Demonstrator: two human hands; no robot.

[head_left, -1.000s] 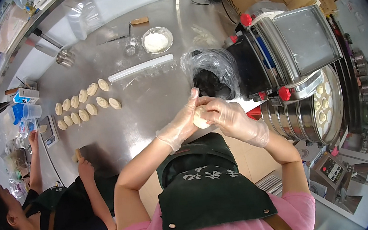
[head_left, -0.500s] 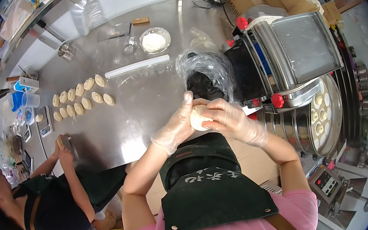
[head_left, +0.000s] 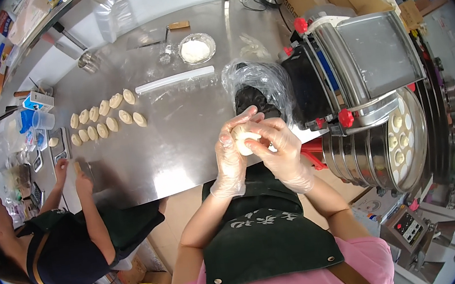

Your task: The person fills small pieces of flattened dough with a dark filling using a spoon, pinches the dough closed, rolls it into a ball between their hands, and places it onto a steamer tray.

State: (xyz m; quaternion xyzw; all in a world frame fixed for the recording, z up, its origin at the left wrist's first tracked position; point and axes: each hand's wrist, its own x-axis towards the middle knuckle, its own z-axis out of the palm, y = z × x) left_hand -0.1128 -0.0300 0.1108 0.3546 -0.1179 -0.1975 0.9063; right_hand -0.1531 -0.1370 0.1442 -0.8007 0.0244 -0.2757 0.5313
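The dough ball [head_left: 241, 141] is up in the air by the near edge of the tabletop [head_left: 167, 160], in front of a dark green apron [head_left: 268, 245]. The left hand [head_left: 231, 157] is curled around it like a little cup. The right hand [head_left: 281, 150] has its fingers bent in close, pinching the dough on the right side. Both wear thin, see-through gloves [head_left: 229, 186].

The ball looks light and very soft, so I think a hard squeeze would dent it or rip it. It may be a bit sticky, but the gloves should help. The best hold is probably a loose palm under its round side, with just fingertips at the rim.

Now the counting. There is one ball in the hands. To the left, thirteen small dough pieces [head_left: 104, 108] lie in two rows: six in the far row and seven in the near row. One more lump [head_left: 53, 142] sits farther left, on a scale [head_left: 62, 144]. On the far side are one bowl of white powder [head_left: 195, 50] and one long white stick [head_left: 174, 80].
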